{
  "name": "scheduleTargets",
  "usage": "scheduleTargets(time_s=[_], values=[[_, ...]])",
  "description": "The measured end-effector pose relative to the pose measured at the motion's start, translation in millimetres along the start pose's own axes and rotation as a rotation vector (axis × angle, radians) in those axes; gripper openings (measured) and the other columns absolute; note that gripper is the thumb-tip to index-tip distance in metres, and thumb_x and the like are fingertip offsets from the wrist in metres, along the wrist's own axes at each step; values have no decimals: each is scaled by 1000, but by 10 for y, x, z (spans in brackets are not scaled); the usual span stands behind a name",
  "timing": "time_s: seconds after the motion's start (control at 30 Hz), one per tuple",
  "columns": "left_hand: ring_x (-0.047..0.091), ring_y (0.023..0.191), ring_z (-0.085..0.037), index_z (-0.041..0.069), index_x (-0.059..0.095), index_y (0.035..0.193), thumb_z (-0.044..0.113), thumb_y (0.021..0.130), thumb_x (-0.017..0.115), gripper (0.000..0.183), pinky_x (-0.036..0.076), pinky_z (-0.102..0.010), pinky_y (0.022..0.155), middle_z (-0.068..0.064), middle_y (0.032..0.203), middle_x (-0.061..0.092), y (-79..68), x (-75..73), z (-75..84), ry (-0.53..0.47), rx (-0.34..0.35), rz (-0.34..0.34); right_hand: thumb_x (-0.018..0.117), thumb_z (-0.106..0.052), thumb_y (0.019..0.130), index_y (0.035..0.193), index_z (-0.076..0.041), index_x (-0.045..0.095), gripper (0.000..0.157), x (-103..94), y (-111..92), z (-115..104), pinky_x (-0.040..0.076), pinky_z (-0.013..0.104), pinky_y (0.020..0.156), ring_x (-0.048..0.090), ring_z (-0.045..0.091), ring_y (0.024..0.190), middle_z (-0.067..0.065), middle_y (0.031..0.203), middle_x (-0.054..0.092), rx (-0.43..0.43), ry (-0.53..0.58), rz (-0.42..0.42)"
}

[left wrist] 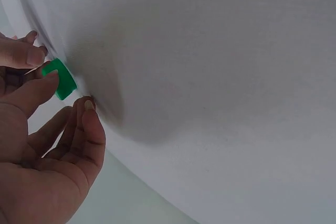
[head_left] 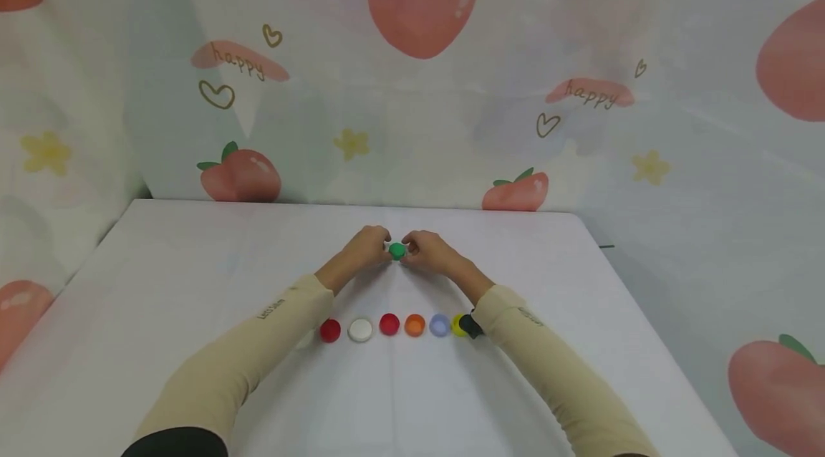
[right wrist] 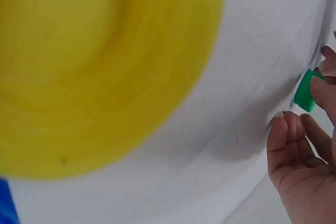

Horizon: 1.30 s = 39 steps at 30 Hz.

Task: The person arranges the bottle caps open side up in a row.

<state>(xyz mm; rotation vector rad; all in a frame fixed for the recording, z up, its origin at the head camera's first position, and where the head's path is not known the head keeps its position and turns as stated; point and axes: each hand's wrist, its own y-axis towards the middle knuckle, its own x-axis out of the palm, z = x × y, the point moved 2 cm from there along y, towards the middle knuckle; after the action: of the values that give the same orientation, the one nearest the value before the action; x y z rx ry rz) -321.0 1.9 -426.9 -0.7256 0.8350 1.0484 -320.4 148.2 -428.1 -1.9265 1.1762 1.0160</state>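
Observation:
Both hands meet near the table's far side, around a small green bottle cap (head_left: 397,251). My left hand (head_left: 369,246) holds its left side; in the left wrist view the thumb lies on the green cap (left wrist: 60,80) while the other fingers bend below it. From the opposite side my right hand (head_left: 433,253) holds the same cap, its thumb against the green edge (right wrist: 305,92) in the right wrist view. Whether the cap touches the table cannot be told. Fingertips behind it are partly hidden.
Nearer the body lies a row of caps: red (head_left: 330,330), white (head_left: 360,330), another red (head_left: 389,324), orange (head_left: 415,325), lavender (head_left: 440,325) and yellow (head_left: 458,325). The sleeves partly cover the row's ends. A white cloth (head_left: 193,263) covers the table; a printed curtain (head_left: 412,120) hangs behind.

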Motion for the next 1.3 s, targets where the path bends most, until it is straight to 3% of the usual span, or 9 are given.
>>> scheduleTargets(time_s=[0.33, 0.57, 0.73, 1.0, 1.3], values=[[57, 82, -19, -6, 67, 103, 8, 84, 69, 24, 49, -31, 78, -12, 97, 66, 47, 13, -10, 14, 62, 12, 71, -11, 84, 107, 4, 62, 29, 35, 72, -29, 46, 28, 77, 56, 19, 85, 9, 90, 61, -85, -28, 28], [58, 82, -19, -4, 66, 105, 12, 86, 69, 25, 49, -30, 75, -10, 95, 65, 32, -35, -14, 7, 52, -5, 69, -10, 85, 108, 3, 61, 27, -2, 29, -96, 47, 29, 79, 57, 19, 87, 9, 93, 62, -85, -39, 27], [60, 86, -19, -1, 65, 106, 16, 86, 70, 27, 49, -30, 76, -9, 96, 65, 1, -88, -24, -14, 63, 4, 67, -8, 86, 110, 3, 60, 27, -42, -33, -124, 48, 29, 78, 58, 19, 88, 9, 93, 63, -135, -23, 55], [61, 81, -16, 0, 63, 111, 17, 91, 64, 26, 50, -25, 67, -9, 99, 65, -126, -74, -48, -100, 131, -3, 69, -11, 86, 110, 2, 57, 30, -49, -170, -115, 50, 27, 75, 60, 18, 84, 8, 92, 64, -193, 21, 56], [61, 73, -14, -2, 61, 113, 16, 93, 61, 27, 50, -24, 63, -7, 90, 65, -271, -200, 2, -244, 121, 62, 69, -13, 86, 112, -1, 55, 32, -163, -268, -232, 51, 27, 74, 61, 19, 84, 7, 95, 62, -246, 49, 84]])
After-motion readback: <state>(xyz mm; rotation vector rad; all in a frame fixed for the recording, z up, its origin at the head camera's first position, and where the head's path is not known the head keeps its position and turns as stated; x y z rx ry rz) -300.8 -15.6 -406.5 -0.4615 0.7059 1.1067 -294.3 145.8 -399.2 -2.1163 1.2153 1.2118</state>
